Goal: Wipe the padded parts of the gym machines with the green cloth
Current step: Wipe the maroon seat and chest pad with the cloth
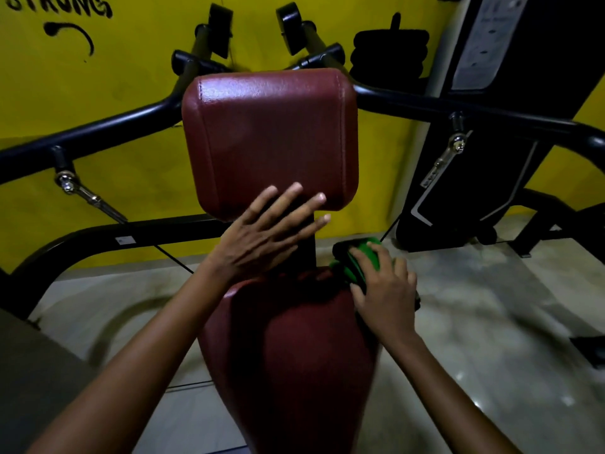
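Step in hand: wiping the seat pad [288,362] of a maroon-upholstered gym machine; looks like work is at the seat's far right corner, up near the gap below the backrest pad [271,139]

Right hand [383,283]: fingers curled over the bunched green cloth [357,263], pressing it against seat's upper right edge. Cloth mostly forward of & under the fingers, sticking out toward the wall; a dark part shows in the bundle, can't tell if it's a fold or shadow

Left hand [268,231]: open, fingers spread & straight, holds nothing. Fingertips lie on bottom edge of backrest pad, palm over the post between the two pads. Reads as bracing

Cloth is just right of left hand, w/ the post between them; hands near but not touching

Next move, my guess: drag cloth across or down the seat face, or lift it to the backrest. Backrest needs left hand shifted off first, else a strip under the fingers gets missed. Seat's near end narrows, so strokes should follow its edge

Around: black handle bars [98,126] either side, yellow wall [98,77] behind, weight stack housing [491,126] at right, pale tiled floor [491,322]
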Demonstrator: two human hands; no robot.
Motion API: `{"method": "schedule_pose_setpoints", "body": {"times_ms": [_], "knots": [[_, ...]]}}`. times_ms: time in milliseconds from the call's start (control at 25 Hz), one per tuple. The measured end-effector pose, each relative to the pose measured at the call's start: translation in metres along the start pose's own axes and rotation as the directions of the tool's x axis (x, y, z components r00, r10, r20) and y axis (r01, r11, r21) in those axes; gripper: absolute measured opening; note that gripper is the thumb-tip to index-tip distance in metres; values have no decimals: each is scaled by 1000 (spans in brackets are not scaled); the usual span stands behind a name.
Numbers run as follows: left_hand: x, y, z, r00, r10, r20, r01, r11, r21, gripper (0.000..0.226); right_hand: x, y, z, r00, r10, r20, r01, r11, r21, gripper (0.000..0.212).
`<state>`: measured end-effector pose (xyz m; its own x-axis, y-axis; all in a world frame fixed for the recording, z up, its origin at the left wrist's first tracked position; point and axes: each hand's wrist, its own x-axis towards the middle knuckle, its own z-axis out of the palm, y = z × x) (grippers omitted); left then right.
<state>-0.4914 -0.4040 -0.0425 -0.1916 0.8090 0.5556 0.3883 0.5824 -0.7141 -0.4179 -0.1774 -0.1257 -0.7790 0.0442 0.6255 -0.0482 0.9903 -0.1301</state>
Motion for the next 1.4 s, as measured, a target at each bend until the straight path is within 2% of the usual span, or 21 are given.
{"method": "schedule_pose_setpoints", "body": {"times_ms": [120,200,280,480,600,720,840,920,1000,1080,1200,1320,1400], "knots": [[10,-14,-5,980,-191,-52,191,982,-8,64,-37,-8,1,999,-46,-21,47,999,23,91],[14,-16,-3,978,-196,-74,199,979,44,59,-65,-8,-1,995,-94,-26,95,995,42,98],[13,-14,0,981,-175,-90,181,981,69,58,-56,-4,-1,992,-127,-21,127,991,31,97],[14,-14,-2,979,-171,-113,180,981,73,58,16,-8,3,994,93,65,-96,994,43,64],[13,-14,-2,978,-184,-100,193,977,89,58,-24,-12,2,998,53,14,-53,999,-5,83],[13,-14,-1,976,-192,-100,201,976,88,58,-68,-12,4,1000,24,0,-24,1000,21,98],[12,-15,-4,978,-194,-78,200,978,68,59,-37,-4,3,999,31,39,-33,998,62,93],[13,-16,-7,980,-191,-60,194,980,43,60,-8,-1,2,986,166,30,-168,976,139,80],[12,-18,-8,981,-190,-38,191,981,25,60,-14,-5,4,970,241,1,-238,955,177,79],[12,-20,-9,981,-190,-27,190,981,24,60,-53,-10,9,979,201,-19,-197,970,143,93],[12,-24,-11,989,-150,-12,150,988,27,60,-99,-11,7,985,164,48,-170,974,149,110],[7,-41,-16,996,-75,38,74,997,19,64,-68,-13,1,994,106,1,-105,985,136,103],[2,-52,-18,998,-42,52,42,999,0,63,-38,-27,-2,999,-32,-33,35,996,87,98]]}}
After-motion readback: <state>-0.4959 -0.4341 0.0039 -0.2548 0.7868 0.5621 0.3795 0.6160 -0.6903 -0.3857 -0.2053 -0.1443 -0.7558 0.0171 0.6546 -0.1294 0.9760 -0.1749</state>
